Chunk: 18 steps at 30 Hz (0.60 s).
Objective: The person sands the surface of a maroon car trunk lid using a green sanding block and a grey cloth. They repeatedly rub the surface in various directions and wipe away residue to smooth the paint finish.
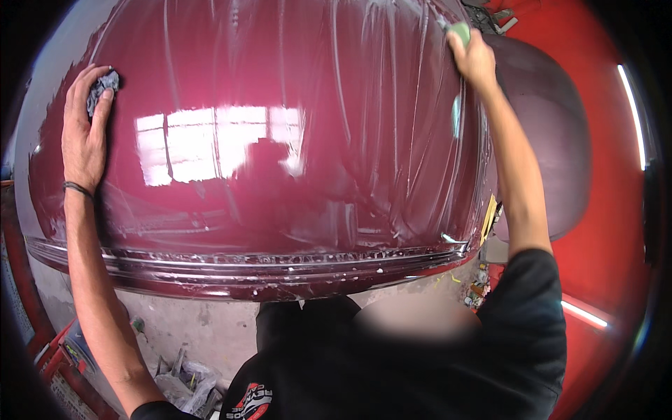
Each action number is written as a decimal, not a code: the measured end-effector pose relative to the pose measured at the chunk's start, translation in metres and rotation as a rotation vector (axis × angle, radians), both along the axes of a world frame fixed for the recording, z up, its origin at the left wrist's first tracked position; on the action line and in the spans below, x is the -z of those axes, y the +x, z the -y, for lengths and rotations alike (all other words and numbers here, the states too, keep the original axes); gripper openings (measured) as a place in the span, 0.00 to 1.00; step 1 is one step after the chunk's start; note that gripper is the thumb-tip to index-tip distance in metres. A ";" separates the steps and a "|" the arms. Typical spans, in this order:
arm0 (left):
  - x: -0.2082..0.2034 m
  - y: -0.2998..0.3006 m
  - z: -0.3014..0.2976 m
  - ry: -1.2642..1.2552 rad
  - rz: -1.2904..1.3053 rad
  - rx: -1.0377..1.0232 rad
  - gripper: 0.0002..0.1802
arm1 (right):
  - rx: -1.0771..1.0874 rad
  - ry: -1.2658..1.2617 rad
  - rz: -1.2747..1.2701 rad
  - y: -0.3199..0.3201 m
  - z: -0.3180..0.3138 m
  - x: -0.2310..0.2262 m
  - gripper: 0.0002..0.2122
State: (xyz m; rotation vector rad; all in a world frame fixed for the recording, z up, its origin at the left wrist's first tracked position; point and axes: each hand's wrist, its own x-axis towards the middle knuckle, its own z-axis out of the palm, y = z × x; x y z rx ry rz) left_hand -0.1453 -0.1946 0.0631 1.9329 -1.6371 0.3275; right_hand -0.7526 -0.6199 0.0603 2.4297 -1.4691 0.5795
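Note:
A glossy dark red vehicle panel (pixel 231 210) spreads wide before me, with pale wet streaks over its surface and a bright window reflection on it. At its far left, my left hand (pixel 85 129) is closed round a crumpled grey cloth (pixel 103 91) resting against the panel. Over at the far right edge, my right hand (pixel 477 63) grips a light green block (pixel 460 32) that touches the streaked surface. What the block is made of cannot be made out.
A ribbed trim edge (pixel 280 264) with pale residue runs along the panel's near side. Beyond the right edge stand a dull purple-grey rounded panel (pixel 546 140) and a red surface (pixel 612 231). Plastic-wrapped items (pixel 189 385) lie on the concrete floor (pixel 217 329) at lower left.

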 end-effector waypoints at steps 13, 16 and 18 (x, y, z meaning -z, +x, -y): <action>0.000 0.008 -0.008 0.063 0.022 -0.053 0.23 | -0.171 0.411 0.098 -0.069 -0.372 -0.003 0.19; -0.003 0.006 -0.017 0.071 0.009 -0.086 0.23 | -0.174 0.344 0.284 -0.040 -0.268 -0.005 0.16; -0.005 0.003 -0.008 0.065 -0.002 -0.050 0.23 | 0.016 0.250 0.199 -0.053 -0.159 0.004 0.23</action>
